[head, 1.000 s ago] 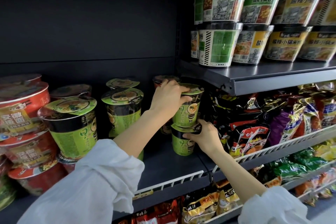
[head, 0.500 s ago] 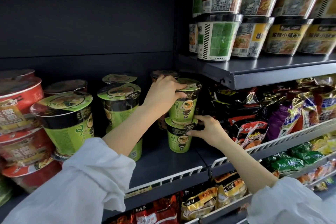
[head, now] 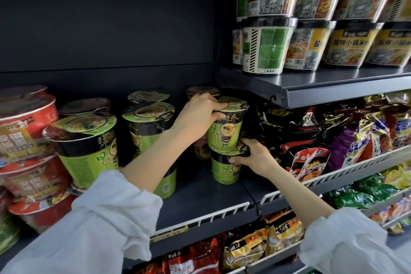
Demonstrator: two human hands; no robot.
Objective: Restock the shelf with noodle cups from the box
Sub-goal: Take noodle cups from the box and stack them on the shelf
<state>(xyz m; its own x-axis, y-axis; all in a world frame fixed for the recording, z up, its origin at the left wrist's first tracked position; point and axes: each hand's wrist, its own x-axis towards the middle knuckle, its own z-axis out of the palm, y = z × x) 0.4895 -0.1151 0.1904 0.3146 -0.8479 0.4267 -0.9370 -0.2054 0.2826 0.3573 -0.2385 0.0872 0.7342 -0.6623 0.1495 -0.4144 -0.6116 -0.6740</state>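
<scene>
You face a dark store shelf (head: 200, 196) with a white wire front rail, its black back panel filling the upper left of the frame. At centre, two green noodle cups stand stacked. Your left hand (head: 200, 115) curls over the lid and rim of the upper cup (head: 229, 131), gripping it from the top. Your right hand (head: 253, 155) wraps its fingers round the black band of the lower cup (head: 224, 171), which rests on the shelf. More green cups (head: 86, 149) stand at centre left, red bowls (head: 24, 127) at far left. Large tubs (head: 264, 51) fill the upper right shelf, and noodle packets (head: 311, 162) lie at right.
</scene>
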